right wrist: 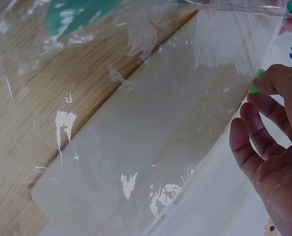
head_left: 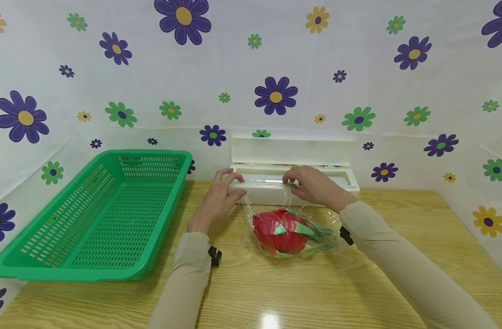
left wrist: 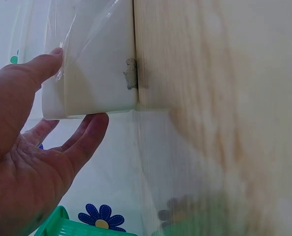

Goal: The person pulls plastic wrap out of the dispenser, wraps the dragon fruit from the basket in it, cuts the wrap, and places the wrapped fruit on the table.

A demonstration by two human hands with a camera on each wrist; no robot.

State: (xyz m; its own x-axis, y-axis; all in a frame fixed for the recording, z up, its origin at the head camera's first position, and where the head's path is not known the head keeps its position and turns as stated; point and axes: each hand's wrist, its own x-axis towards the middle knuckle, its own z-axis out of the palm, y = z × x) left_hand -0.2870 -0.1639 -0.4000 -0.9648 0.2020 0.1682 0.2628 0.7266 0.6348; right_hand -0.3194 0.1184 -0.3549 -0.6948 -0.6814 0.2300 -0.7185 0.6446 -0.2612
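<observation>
A white cling film box (head_left: 259, 195) stands with its lid up, a roll of film (head_left: 264, 178) inside. From its front edge, clear film (right wrist: 136, 128) stretches down over a red dragon fruit (head_left: 281, 230) with green scales, lying on the table. My left hand (head_left: 219, 198) holds the box's left end; in the left wrist view its thumb (left wrist: 50, 63) presses the film at the edge, fingers against the end face. At the front edge, my right hand (head_left: 312, 185) pinches a small green slider (right wrist: 257, 82) between thumb and forefinger, its other fingers bent loosely.
On the left of the wooden table (head_left: 251, 292) sits a green plastic basket (head_left: 162, 233) with slotted sides. A white flowered cloth (head_left: 234, 59) hangs behind the table, close behind the box's raised lid (head_left: 292, 151).
</observation>
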